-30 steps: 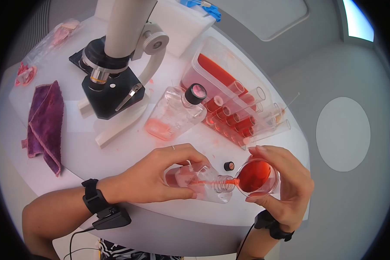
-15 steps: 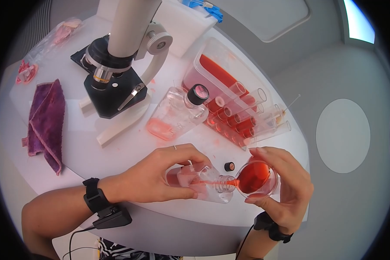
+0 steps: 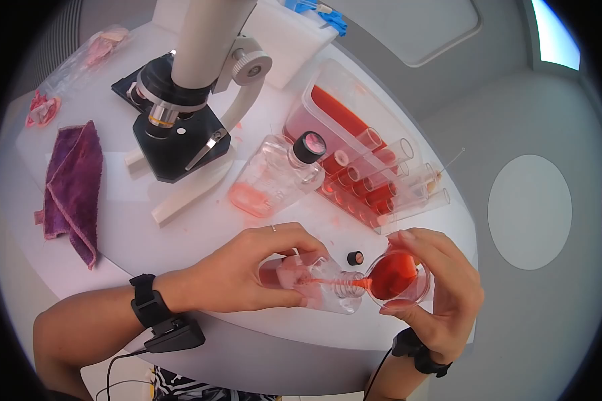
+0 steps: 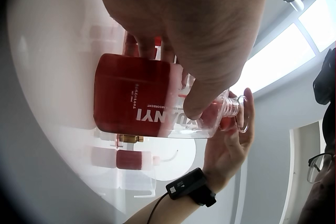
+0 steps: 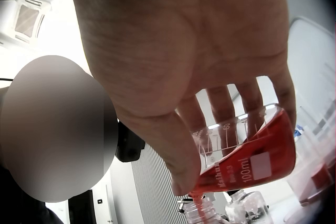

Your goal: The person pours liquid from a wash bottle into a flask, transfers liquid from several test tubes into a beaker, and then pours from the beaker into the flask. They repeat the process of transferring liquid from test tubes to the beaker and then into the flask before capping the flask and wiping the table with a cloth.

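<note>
My left hand (image 3: 247, 267) grips a clear plastic bottle (image 3: 324, 287) around its upper part, thumb on the near side. Red liquid fills more than half of the bottle (image 4: 131, 95) in the left wrist view, and its mouth is uncapped. With fingers and thumb, my right hand (image 3: 451, 287) holds a glass beaker (image 5: 252, 163) marked 100ml, tilted toward that mouth. A thin red stream runs from the beaker's lip into the bottle neck (image 3: 349, 284). Beyond the neck lies a small black cap (image 3: 356, 258) on the table.
A second clear bottle (image 3: 267, 184) with a black cap stands behind my hands. Right of it are a test tube rack (image 3: 381, 194) with red-filled tubes and a plastic tub (image 3: 328, 77) of red liquid. A microscope (image 3: 187, 127) and a purple cloth (image 3: 73, 190) occupy the left side.
Both hands keep nearly the same pose while the red stream keeps running from beaker to bottle. The head view has shifted slightly, moving the table's things a little to the right.
</note>
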A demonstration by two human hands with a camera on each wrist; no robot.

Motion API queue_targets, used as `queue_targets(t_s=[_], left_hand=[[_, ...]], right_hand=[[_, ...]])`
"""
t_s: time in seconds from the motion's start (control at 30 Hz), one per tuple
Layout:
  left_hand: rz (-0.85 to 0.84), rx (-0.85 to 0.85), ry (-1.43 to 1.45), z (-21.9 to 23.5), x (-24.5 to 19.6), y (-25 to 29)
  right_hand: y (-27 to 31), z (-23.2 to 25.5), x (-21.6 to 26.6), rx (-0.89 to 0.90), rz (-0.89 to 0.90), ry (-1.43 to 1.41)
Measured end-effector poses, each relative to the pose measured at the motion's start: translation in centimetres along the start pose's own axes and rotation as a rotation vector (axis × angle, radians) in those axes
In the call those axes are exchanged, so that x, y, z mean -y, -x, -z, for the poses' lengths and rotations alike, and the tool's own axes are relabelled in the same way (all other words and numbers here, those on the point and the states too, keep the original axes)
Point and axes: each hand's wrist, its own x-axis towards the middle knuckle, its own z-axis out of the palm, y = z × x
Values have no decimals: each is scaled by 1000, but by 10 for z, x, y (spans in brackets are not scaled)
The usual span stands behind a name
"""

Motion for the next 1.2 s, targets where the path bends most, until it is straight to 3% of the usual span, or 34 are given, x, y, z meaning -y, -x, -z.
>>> queue_targets(t_s=[0.37, 0.53, 1.2], left_hand=[[-7, 3, 7, 0, -1, 0], [-60, -11, -25, 0, 2, -1], [-32, -4, 6, -1, 2, -1]], right_hand=[[0, -1, 0, 5, -2, 31], [5, -4, -1, -49, -77, -95], [3, -6, -3, -72, -27, -55]])
